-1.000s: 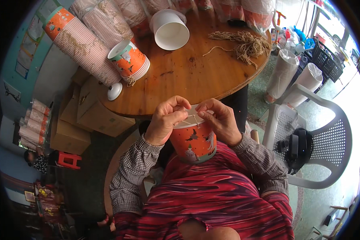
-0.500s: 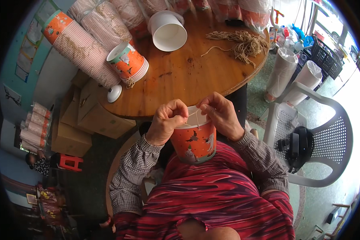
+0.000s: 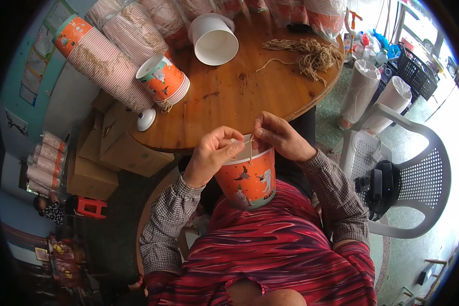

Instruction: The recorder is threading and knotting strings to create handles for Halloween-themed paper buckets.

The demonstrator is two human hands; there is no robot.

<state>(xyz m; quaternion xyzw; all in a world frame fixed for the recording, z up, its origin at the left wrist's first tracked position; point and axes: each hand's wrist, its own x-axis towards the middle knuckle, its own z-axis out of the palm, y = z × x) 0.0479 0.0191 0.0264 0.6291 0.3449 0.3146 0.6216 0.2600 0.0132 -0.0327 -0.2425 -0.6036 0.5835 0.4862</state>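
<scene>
An orange paper bucket (image 3: 246,179) with a white rim and dark and grey printed figures rests on my lap, its mouth facing up and away from me. A thin tan string (image 3: 250,149) crosses its rim and hangs a little down the outside. My left hand (image 3: 213,153) is at the bucket's left rim, thumb and fingers pinched on the string. At the right rim my right hand (image 3: 280,135) pinches another part of the same string, slightly higher. The fingertips partly cover where the string runs, and any knot is too small to make out.
A round wooden table (image 3: 229,102) stands ahead. On it are a bundle of tan strings (image 3: 311,56), a white tub (image 3: 217,43), stacked orange buckets (image 3: 166,81) and a white lid (image 3: 146,120). Cardboard boxes (image 3: 132,155) lie left; a grey plastic chair (image 3: 423,178) stands right.
My right hand has risen slightly, drawing the string up. My left hand has shifted a little, its fingers reaching farther over the rim. The bucket has tilted slightly.
</scene>
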